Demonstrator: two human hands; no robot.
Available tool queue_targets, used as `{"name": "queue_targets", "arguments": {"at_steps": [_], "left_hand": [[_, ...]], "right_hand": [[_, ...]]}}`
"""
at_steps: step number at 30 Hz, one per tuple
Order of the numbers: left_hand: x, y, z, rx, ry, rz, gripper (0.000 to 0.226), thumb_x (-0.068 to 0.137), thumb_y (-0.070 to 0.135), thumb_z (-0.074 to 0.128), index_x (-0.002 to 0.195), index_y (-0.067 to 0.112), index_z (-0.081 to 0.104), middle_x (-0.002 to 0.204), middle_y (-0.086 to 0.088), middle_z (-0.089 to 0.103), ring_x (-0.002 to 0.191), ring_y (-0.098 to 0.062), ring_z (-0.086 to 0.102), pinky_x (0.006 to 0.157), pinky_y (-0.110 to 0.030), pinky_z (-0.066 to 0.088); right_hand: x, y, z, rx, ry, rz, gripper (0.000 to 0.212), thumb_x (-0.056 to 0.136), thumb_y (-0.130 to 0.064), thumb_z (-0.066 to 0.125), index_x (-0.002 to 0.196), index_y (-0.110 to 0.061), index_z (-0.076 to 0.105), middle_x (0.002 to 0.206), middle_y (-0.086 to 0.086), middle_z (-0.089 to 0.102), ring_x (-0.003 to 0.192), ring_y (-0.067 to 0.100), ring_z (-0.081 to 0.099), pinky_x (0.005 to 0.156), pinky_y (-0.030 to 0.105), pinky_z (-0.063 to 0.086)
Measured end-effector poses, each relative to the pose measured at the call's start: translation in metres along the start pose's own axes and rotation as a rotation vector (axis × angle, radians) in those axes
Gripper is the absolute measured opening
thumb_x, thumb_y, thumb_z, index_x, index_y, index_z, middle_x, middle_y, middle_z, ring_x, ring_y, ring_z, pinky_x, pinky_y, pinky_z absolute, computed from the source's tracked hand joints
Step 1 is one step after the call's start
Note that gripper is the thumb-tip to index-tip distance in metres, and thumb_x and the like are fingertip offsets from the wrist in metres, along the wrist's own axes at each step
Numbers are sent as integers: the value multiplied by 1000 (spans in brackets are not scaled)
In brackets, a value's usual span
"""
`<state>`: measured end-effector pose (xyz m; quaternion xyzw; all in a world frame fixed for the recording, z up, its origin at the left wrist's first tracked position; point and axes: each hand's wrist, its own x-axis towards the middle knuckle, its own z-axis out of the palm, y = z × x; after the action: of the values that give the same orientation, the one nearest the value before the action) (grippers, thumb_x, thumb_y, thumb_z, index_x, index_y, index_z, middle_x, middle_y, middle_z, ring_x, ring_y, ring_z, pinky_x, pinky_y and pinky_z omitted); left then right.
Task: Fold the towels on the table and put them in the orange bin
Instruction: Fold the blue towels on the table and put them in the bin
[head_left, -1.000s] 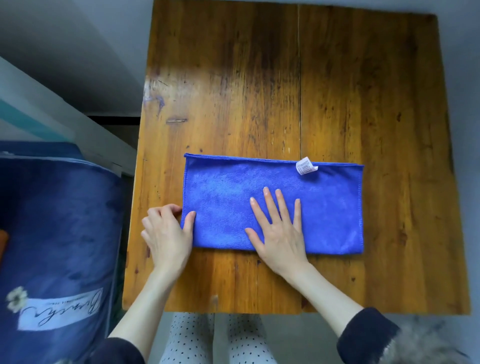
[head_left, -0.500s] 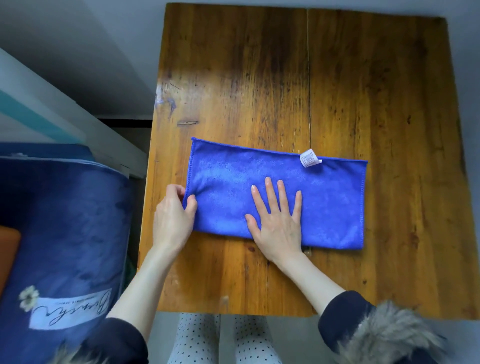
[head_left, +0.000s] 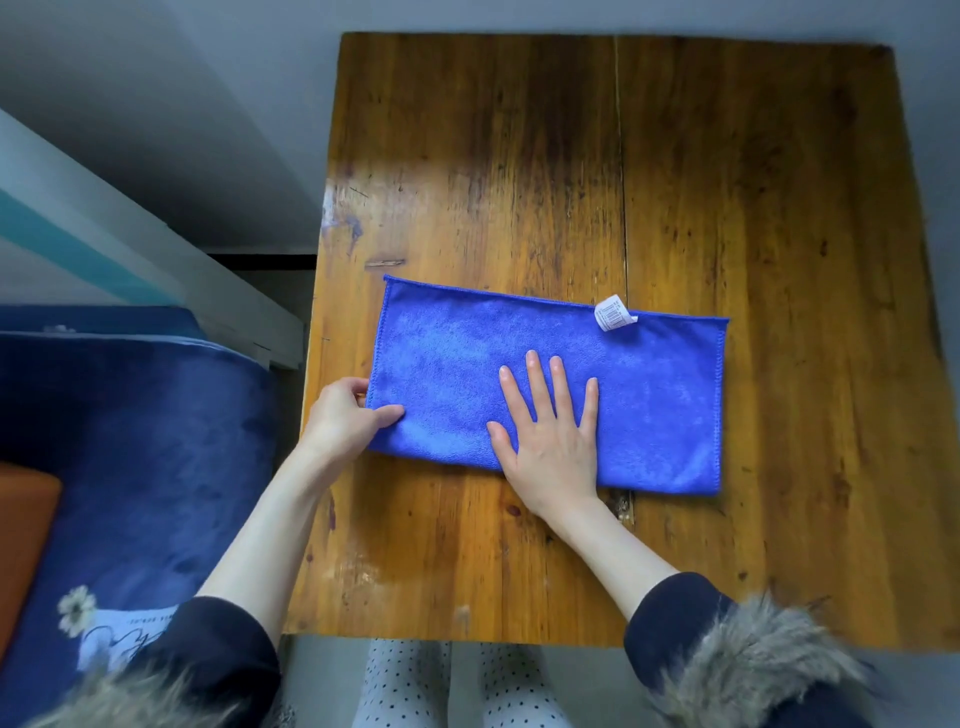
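Note:
A blue towel (head_left: 649, 395), folded into a long rectangle, lies flat across the middle of the wooden table (head_left: 753, 182). A small white label (head_left: 614, 313) sticks up from its far edge. My right hand (head_left: 550, 431) presses flat on the towel's middle, fingers spread and straight. My left hand (head_left: 345, 415) pinches the towel's left end, thumb on top and fingers curled round the edge. An orange corner (head_left: 21, 525), likely the bin, shows at the far left edge.
A dark blue padded seat (head_left: 140, 467) with a flower print and a white label stands left of the table. A pale ledge with a teal stripe (head_left: 104, 249) runs behind it. My dotted trousers show under the table's near edge.
My left hand has gone from resting beside the towel's left end to pinching it. The camera has shifted, so the table sits further right in view. My right hand stays pressed flat.

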<state>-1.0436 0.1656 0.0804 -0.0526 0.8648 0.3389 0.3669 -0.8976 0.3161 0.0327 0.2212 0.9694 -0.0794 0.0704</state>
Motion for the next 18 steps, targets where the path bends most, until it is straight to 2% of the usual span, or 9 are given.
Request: {"name": "queue_targets", "arguments": {"at_steps": [2,4,8,11,14,15,17,18], "left_hand": [[-2,3,-5,-66,-80,-34,24,82,17,70,104,12,61,107,-6,65,92,-20,63,76,-30,52],[-5,5,-9,-141,-140,-56,25,83,12,68,107,10,61,111,-8,65,99,-24,63,88,-37,52],[-14,15,-9,-215,-165,-20,29,84,4,64,112,7,60,112,-8,66,97,-23,65,86,-35,52],[-28,23,-9,-305,-129,19,32,84,4,65,115,6,59,110,-10,67,93,-23,66,80,-33,54],[-48,38,-2,-388,-84,97,36,85,6,64,121,6,57,109,-9,67,94,-22,67,79,-31,55],[-55,45,2,-406,-76,128,36,86,5,63,121,7,56,109,-9,67,94,-22,67,79,-31,55],[-69,63,16,-413,-48,192,36,86,4,62,122,8,56,107,-12,67,90,-19,66,77,-30,55],[-74,73,25,-385,-25,235,37,86,3,61,122,9,55,104,-14,67,86,-17,64,77,-31,54]], "right_hand": [[0,0,-1,-13,-11,1,58,92,-49,29,144,-24,33,153,6,26,142,30,21,111,60,13],[0,-2,-3,-14,-37,4,58,92,-49,29,145,-24,31,154,6,24,143,30,18,111,61,13],[1,1,-8,57,-110,-25,59,96,-49,31,149,-28,13,158,2,2,145,25,-5,113,54,-8],[0,11,-18,344,-97,-35,55,98,-38,38,148,-27,20,158,-3,4,145,14,-6,114,38,-14],[-12,27,-37,812,-37,145,43,98,-22,43,141,-19,39,154,-4,25,142,7,16,114,18,7],[-19,34,-42,891,-16,213,40,98,-19,44,137,-18,44,151,-4,31,139,7,24,112,17,15],[-32,52,-51,966,22,315,35,97,-13,44,132,-15,51,143,-2,42,130,9,40,109,21,31],[-37,62,-54,992,44,366,34,97,-12,44,130,-14,53,140,-1,46,121,8,47,103,18,37]]}}
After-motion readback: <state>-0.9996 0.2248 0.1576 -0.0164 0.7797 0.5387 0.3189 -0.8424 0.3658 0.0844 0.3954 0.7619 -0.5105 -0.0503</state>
